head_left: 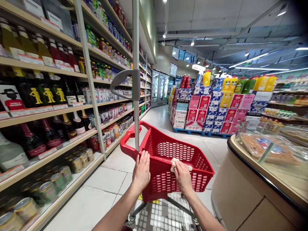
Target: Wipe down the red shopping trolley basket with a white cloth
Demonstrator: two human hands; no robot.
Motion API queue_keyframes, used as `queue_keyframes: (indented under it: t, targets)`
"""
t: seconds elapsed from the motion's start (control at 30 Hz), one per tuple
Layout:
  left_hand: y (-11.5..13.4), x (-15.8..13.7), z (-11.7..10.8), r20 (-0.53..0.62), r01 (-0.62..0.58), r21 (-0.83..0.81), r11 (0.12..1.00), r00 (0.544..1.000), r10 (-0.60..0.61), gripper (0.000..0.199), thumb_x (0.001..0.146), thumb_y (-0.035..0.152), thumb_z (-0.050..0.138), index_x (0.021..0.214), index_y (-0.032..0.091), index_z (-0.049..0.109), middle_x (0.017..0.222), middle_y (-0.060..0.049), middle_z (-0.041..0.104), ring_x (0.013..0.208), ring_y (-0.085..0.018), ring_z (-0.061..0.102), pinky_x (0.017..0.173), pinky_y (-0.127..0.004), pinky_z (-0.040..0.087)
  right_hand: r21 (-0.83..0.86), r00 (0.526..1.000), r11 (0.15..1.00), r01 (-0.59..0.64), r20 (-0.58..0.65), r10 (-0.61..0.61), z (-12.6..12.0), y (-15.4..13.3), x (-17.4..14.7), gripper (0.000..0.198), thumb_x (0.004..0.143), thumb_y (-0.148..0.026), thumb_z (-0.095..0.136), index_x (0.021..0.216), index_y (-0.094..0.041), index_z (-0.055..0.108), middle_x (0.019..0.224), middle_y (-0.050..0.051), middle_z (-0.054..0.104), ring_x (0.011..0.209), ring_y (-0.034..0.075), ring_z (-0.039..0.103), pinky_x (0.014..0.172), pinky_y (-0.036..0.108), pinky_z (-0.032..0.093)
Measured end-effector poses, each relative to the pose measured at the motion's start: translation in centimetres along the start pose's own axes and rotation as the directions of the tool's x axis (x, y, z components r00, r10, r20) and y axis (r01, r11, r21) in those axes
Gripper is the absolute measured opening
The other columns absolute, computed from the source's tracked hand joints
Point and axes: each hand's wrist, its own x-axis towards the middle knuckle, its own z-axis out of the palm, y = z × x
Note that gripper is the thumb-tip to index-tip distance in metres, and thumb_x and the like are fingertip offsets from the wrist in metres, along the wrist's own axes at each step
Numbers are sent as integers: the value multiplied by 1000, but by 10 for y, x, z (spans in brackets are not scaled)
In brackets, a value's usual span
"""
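Observation:
A red plastic shopping cart basket (158, 160) with perforated walls stands in front of me on a wheeled frame. My left hand (141, 169) rests on its near rim beside the upright pole, fingers stretched out straight and holding nothing. Bunched in my right hand (183, 175) is a cream-white cloth (173, 163), pressed against the near rim further right. Much of the cloth is hidden under the fingers. The basket's interior shows nothing inside. A grey metal pole (136, 122) with a grey plastic handle (125, 84) rises at the basket's left end.
Shelves (93, 83) of bottles and cans line the left side. At the right is a curved counter (231, 179) with packed food behind glass. Stacked drink boxes (199, 110) stand ahead on blue pallets. Glass-door fridges (160, 86) are at the far end of the tiled aisle.

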Motion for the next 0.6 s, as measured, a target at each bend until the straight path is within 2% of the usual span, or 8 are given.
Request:
queue_keyframes:
  t: [0.1,0.2,0.4,0.53,0.6]
  targets:
    - [-2,-1,-1,-6,10,4,1000,1000,-10,68,67,22,43,131,2,30,140,-15,28,132,-25,13,109,-41,8,90,998,994,69,-10,-68,7,-31,11,36,87,-26,33,114,-16,54,113,10,58,106,20,51,94,39,37]
    - [-13,-1,-4,-33,-46,24,999,998,47,65,68,20,41,131,5,31,140,-12,30,132,-24,14,109,-42,7,179,991,975,131,8,-135,12,-61,25,36,87,-25,33,117,-19,52,115,8,58,107,18,51,93,38,38]
    - [-29,-2,-6,-89,-54,65,996,994,59,64,68,15,38,132,8,31,140,-9,30,132,-21,14,108,-43,11,178,996,980,86,-2,-87,10,-68,32,35,87,-23,34,117,-20,52,112,8,59,103,18,53,93,40,38]
    - [-28,-2,-4,-75,-34,74,997,996,40,59,72,17,37,130,8,34,138,-10,33,132,-21,15,108,-44,10,246,987,956,159,-1,-163,13,-92,47,35,86,-22,35,116,-20,53,110,7,60,101,17,53,88,34,41]
    - [-31,-2,-6,-73,-58,80,995,995,64,58,73,17,36,131,11,34,138,-9,35,132,-21,15,108,-45,6,249,982,953,174,31,-188,10,-89,49,34,87,-22,35,116,-20,52,110,6,60,99,17,54,87,33,42]
